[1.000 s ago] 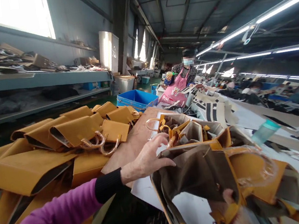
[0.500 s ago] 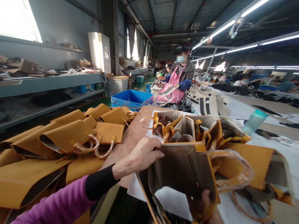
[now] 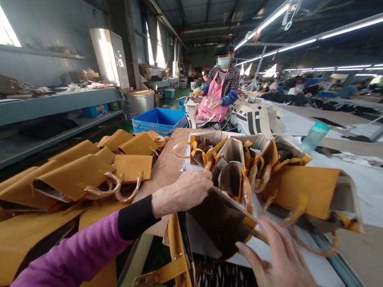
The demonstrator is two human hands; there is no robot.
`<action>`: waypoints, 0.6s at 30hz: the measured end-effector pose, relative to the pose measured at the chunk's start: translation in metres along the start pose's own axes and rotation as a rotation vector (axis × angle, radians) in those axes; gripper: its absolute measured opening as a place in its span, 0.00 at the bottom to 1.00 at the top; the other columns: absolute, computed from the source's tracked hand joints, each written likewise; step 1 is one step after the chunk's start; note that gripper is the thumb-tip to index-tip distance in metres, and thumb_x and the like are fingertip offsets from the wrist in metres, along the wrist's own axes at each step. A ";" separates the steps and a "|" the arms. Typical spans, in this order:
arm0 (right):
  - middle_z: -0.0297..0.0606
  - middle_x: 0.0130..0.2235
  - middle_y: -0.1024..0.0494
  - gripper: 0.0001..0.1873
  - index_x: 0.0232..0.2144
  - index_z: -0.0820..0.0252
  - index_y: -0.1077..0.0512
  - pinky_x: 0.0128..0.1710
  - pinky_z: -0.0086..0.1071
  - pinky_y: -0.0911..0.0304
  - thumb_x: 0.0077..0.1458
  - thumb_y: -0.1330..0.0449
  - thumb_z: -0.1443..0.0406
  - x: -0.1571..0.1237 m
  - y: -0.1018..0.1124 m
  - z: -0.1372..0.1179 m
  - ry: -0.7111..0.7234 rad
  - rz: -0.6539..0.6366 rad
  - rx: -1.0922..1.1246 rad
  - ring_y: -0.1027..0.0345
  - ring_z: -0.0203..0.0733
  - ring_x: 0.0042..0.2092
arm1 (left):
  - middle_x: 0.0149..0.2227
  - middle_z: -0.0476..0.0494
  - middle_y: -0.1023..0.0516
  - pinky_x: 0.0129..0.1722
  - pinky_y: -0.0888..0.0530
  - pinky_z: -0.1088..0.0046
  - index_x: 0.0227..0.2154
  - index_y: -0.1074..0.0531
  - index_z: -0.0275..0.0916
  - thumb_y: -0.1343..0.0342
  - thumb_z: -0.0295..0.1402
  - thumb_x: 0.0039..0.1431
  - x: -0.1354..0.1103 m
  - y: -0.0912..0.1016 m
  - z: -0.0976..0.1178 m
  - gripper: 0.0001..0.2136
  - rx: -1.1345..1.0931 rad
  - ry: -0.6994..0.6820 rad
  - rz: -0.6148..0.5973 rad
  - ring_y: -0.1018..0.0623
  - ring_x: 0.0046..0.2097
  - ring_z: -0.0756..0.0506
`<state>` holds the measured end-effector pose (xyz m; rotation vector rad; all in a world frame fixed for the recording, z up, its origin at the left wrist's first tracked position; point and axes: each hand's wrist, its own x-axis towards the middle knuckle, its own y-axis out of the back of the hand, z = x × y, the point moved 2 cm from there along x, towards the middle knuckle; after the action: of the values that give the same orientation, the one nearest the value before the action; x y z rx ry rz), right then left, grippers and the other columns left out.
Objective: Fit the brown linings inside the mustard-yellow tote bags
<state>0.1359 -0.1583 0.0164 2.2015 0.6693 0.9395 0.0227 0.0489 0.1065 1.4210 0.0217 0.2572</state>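
Observation:
My left hand [image 3: 184, 193] reaches out from a purple sleeve with a black cuff and is closed on the top edge of a mustard-yellow bag with a brown inside [image 3: 219, 218]. The bag hangs tilted over the table's near edge, a strap with a buckle [image 3: 160, 275] dangling below it. My right hand [image 3: 283, 268] is at the bottom of the view with fingers spread, fingertips against the bag's lower side. Behind it stand several open yellow bags with clear plastic handles [image 3: 251, 163].
A heap of flattened mustard bags [image 3: 65, 185] lies to the left. A brown board [image 3: 166, 166] and white table surface [image 3: 374, 203] stretch ahead. A blue bin [image 3: 158, 119] and grey shelving [image 3: 37, 108] stand at left. A person in a pink apron [image 3: 218, 94] works farther along.
The bag has tipped down and sideways toward me. My right hand has come out from under it and opened. My left hand kept its grip on the rim. The view shifted right.

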 end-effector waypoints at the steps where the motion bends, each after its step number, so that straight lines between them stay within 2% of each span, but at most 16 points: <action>1: 0.43 0.47 0.26 0.25 0.43 0.55 0.30 0.41 0.38 0.37 0.46 0.43 0.48 0.011 0.002 -0.009 0.063 0.044 -0.013 0.32 0.53 0.47 | 0.36 0.43 0.29 0.39 0.33 0.72 0.29 0.32 0.34 0.52 0.22 0.55 0.000 0.001 0.000 0.06 0.016 -0.011 -0.006 0.29 0.39 0.47; 2: 0.44 0.49 0.27 0.27 0.46 0.56 0.32 0.42 0.39 0.38 0.46 0.42 0.49 0.024 0.001 -0.015 0.079 0.033 -0.003 0.34 0.53 0.48 | 0.35 0.44 0.29 0.38 0.33 0.73 0.28 0.32 0.34 0.52 0.22 0.55 -0.001 0.002 0.000 0.06 0.027 -0.032 -0.012 0.29 0.38 0.47; 4: 0.42 0.44 0.25 0.25 0.49 0.55 0.35 0.40 0.37 0.38 0.49 0.44 0.54 0.050 -0.007 -0.022 0.018 -0.119 0.072 0.31 0.50 0.43 | 0.36 0.44 0.29 0.37 0.33 0.73 0.27 0.31 0.35 0.51 0.23 0.56 -0.005 0.005 0.001 0.06 0.034 -0.092 -0.007 0.29 0.37 0.48; 6: 0.37 0.35 0.24 0.18 0.45 0.55 0.33 0.37 0.35 0.39 0.50 0.46 0.58 0.073 -0.016 -0.023 -0.044 -0.301 0.164 0.31 0.46 0.37 | 0.41 0.44 0.30 0.39 0.32 0.73 0.27 0.31 0.35 0.51 0.23 0.56 -0.011 0.010 0.001 0.07 0.035 -0.166 0.001 0.30 0.40 0.48; 8: 0.33 0.29 0.26 0.11 0.35 0.55 0.32 0.36 0.34 0.41 0.49 0.47 0.60 0.090 -0.022 -0.023 -0.058 -0.401 0.182 0.33 0.43 0.34 | 0.46 0.42 0.32 0.45 0.34 0.70 0.26 0.30 0.35 0.51 0.24 0.57 -0.016 0.014 0.001 0.07 0.054 -0.216 0.027 0.32 0.45 0.46; 10: 0.31 0.27 0.29 0.07 0.29 0.56 0.34 0.35 0.33 0.42 0.47 0.47 0.61 0.099 -0.024 -0.024 -0.054 -0.429 0.161 0.35 0.42 0.33 | 0.49 0.41 0.33 0.50 0.36 0.66 0.25 0.29 0.35 0.50 0.24 0.56 -0.019 0.018 0.000 0.07 0.082 -0.231 0.081 0.35 0.50 0.43; 12: 0.30 0.26 0.30 0.05 0.28 0.56 0.36 0.34 0.32 0.43 0.46 0.47 0.61 0.102 -0.025 -0.026 -0.053 -0.434 0.143 0.36 0.41 0.32 | 0.49 0.41 0.32 0.51 0.37 0.66 0.25 0.29 0.36 0.51 0.24 0.57 -0.019 0.020 -0.002 0.08 0.089 -0.233 0.106 0.36 0.50 0.42; 15: 0.30 0.26 0.31 0.05 0.27 0.56 0.37 0.33 0.32 0.44 0.46 0.48 0.61 0.101 -0.026 -0.028 -0.046 -0.453 0.134 0.37 0.41 0.32 | 0.43 0.42 0.28 0.48 0.35 0.69 0.27 0.30 0.36 0.52 0.23 0.57 -0.018 0.021 -0.001 0.08 0.072 -0.285 0.028 0.33 0.46 0.45; 18: 0.30 0.27 0.31 0.05 0.27 0.56 0.38 0.33 0.32 0.45 0.47 0.48 0.61 0.099 -0.025 -0.028 -0.059 -0.458 0.134 0.38 0.41 0.32 | 0.46 0.42 0.29 0.49 0.35 0.71 0.27 0.31 0.36 0.53 0.22 0.57 -0.017 0.021 0.001 0.08 0.063 -0.330 -0.036 0.31 0.47 0.45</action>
<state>0.1702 -0.0661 0.0568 2.0463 1.1740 0.6042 0.0032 0.0478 0.1252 1.5095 -0.2171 -0.0102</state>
